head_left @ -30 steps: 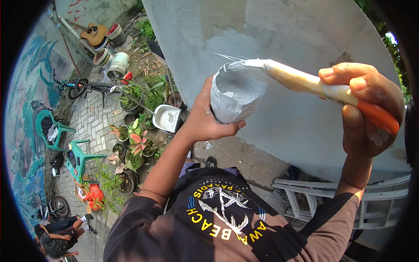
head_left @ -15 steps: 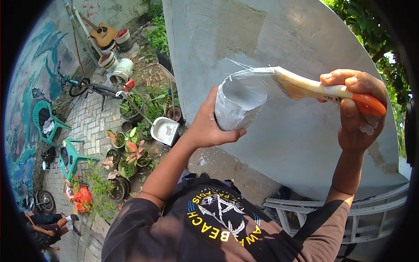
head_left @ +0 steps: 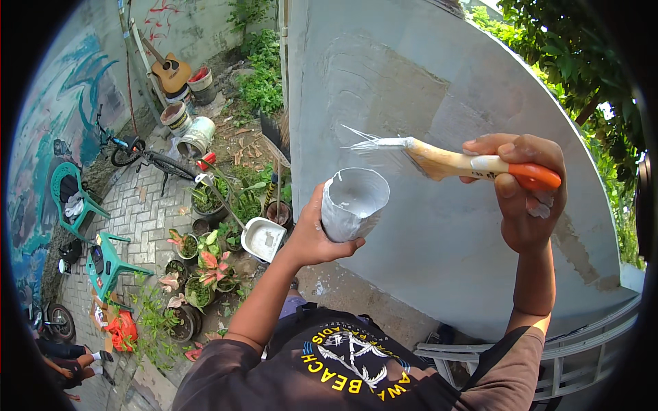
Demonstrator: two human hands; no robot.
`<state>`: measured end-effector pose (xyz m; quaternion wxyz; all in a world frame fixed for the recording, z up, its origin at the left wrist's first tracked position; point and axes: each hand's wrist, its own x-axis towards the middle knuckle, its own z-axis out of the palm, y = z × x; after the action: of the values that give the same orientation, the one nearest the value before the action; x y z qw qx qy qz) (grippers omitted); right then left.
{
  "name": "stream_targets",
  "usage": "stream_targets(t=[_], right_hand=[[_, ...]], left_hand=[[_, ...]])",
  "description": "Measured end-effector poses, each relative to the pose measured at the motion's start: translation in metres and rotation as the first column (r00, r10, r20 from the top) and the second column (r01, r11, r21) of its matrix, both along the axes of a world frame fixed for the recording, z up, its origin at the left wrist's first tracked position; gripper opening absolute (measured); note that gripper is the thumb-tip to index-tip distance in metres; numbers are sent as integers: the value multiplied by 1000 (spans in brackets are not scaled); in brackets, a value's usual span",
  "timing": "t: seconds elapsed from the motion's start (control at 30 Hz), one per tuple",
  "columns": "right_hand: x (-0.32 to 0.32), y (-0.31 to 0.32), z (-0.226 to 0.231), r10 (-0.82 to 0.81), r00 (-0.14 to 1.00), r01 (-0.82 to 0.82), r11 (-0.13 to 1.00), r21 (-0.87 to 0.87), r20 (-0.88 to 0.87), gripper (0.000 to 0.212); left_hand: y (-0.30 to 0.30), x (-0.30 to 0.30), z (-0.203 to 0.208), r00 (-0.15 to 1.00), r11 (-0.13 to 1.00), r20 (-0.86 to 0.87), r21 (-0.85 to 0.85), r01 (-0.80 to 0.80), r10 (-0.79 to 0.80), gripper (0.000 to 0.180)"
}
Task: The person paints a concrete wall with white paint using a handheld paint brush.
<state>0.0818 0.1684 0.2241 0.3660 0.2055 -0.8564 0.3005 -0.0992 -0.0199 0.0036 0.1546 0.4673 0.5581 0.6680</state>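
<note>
My left hand [head_left: 312, 233] is wrapped round a paint-smeared cup [head_left: 351, 205], its open top facing up with grey-white paint inside. In my right hand [head_left: 524, 185] is a paintbrush [head_left: 445, 161], gripped by its pale handle with the orange end; grey paint marks the palm. The brush lies nearly level, its paint-coated bristles pointing left, a few stray ones splayed. Those bristles are above the cup and apart from its rim. Behind both stands a grey wall [head_left: 439, 233] with a browner patch [head_left: 404, 96] near its top.
A grey ladder [head_left: 569, 356] lies at the lower right by the wall. To the left are potted plants [head_left: 212, 267], a white dustpan [head_left: 263, 238], a bicycle [head_left: 154, 157], green plastic chairs [head_left: 110, 267], buckets [head_left: 197, 135] and a guitar [head_left: 171, 72]. Another person's legs [head_left: 79, 363] show at the lower left.
The brush has come away from the cup's rim, and its bristles are now free in the air. Cup and left hand sit slightly lower and further left; the view has shifted a little.
</note>
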Motion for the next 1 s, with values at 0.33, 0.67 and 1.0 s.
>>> stream_targets(t=[0.33, 0.67, 1.0], right_hand=[[-118, -7, -26, -131, 988, 123, 988, 90, 80, 27], [-176, -2, -18, -400, 901, 368, 909, 196, 165, 23], [-204, -8, 9, -463, 869, 414, 874, 255, 176, 22]], left_hand=[[-75, -85, -29, 993, 993, 17, -3, -118, 118, 100], [-93, -167, -29, 996, 999, 76, 8, -52, 52, 101], [-81, -190, -17, 992, 997, 106, 43, 69, -74, 98]])
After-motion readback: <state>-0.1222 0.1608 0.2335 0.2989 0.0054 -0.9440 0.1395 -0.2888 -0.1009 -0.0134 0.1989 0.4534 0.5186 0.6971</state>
